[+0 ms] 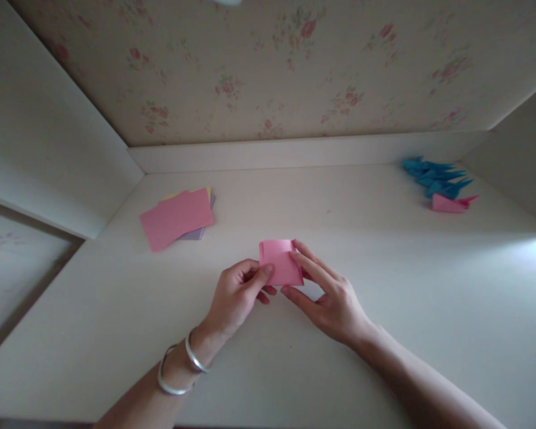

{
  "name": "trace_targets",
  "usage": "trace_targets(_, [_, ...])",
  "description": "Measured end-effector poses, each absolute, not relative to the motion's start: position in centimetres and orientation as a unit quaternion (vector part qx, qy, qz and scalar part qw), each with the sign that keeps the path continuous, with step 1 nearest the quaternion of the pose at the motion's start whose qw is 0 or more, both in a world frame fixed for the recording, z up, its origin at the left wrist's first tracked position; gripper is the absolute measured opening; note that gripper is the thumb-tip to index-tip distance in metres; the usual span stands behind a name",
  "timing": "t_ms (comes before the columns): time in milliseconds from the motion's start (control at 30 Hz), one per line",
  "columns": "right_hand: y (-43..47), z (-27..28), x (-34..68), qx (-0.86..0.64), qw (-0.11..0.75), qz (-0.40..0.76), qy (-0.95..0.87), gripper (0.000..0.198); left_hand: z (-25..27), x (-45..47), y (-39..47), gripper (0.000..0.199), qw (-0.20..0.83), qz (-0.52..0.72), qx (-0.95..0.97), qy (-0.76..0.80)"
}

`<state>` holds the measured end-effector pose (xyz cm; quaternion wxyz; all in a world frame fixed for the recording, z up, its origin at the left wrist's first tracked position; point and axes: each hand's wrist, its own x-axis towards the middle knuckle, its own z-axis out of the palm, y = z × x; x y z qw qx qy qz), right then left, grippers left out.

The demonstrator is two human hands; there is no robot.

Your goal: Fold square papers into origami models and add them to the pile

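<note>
A folded piece of pink paper [280,262], nearly square, is held up in front of me above the white table. My left hand [240,292] pinches its lower left corner, thumb on the face and fingers behind. At the paper's right side, my right hand [333,295] has its fingertips along the right edge and its thumb by the bottom edge. The fingers of this hand curve around the paper, gripping it. A narrow folded strip shows along the paper's left side. What lies behind the paper is hidden.
Pink sheets [178,219] lie at the back left, over yellow and purple paper. Several folded blue paper figures [438,177] stand at the back right, beside a pink folded figure [451,204]. A flowered wall [250,71] rises behind the white table [290,369].
</note>
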<state>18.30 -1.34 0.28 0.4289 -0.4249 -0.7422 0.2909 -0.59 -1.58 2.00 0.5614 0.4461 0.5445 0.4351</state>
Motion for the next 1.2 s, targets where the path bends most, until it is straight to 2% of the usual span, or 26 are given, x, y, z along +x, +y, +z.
trace_targets(133, [-1.3,0.2,18.3,-0.401,0.433,0.434,-0.681,0.075,1.9,-0.9,-1.7,0.035,0.525,0.418,0.483,0.562])
trace_targets(200, [-1.2,0.3,18.3,-0.411,0.427,0.474,-0.651,0.075,2.0,-0.9,-1.7,0.036,0.520,0.399,0.505,0.562])
trace_targets(300, [-0.9,0.3,18.4,-0.422,0.444,0.498,-0.614,0.056,1.9,-0.9,-1.7,0.038,0.530,0.399,0.498,0.558])
trace_targets(467, [-0.4,0.7,18.9,-0.384,0.478,0.580,-0.536,0.018,1.5,-0.8,-1.2,0.041,0.557,0.465,0.424,0.542])
trace_targets(533, [-0.3,0.9,19.2,-0.373,0.472,0.603,-0.524,0.012,1.4,-0.8,-0.9,0.041,0.562,0.488,0.401,0.534])
trace_targets(633, [-0.3,1.2,19.6,-0.359,0.453,0.629,-0.521,0.015,1.4,-0.9,-0.6,0.034,0.548,0.513,0.387,0.536])
trace_targets(833, [-0.5,1.4,19.8,-0.351,0.444,0.568,-0.598,0.020,1.3,-1.2,-0.5,0.024,0.488,0.531,0.408,0.560])
trace_targets(967, [-0.7,1.3,19.8,-0.365,0.449,0.482,-0.658,0.015,0.8,-1.4,-0.5,0.030,0.468,0.547,0.386,0.577])
trace_targets(1067, [-0.6,0.9,19.6,-0.378,0.431,0.444,-0.688,0.003,0.5,-1.5,-0.4,0.027,0.450,0.551,0.383,0.590])
trace_targets(1200, [-0.3,0.4,19.2,-0.377,0.426,0.402,-0.718,0.005,0.9,-1.4,-0.5,0.031,0.442,0.553,0.394,0.586])
